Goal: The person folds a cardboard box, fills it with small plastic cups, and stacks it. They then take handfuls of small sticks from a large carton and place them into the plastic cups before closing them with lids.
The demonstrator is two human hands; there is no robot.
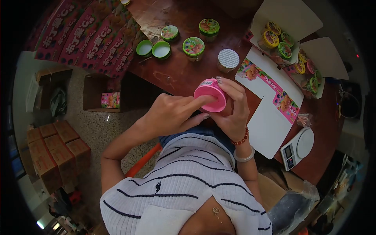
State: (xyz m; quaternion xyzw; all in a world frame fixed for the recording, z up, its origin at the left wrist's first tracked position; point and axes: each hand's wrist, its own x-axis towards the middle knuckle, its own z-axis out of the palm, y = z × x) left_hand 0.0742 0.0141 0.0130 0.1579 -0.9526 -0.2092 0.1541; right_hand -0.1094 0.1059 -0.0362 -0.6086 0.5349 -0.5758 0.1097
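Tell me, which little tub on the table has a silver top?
The tub nearest the white flat carton. Its top is plain silver foil; the other tubs have colourful fruit lids.

I see a smooth pink plastic tub (211,95), a glossy polished wooden table (184,72), matt white cardboard sheet (270,125) and a speckled stone floor (98,129).

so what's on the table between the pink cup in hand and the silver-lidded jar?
Head view: nothing. The pink cup is held in both hands, and only bare brown table shows between it and the silver-lidded jar.
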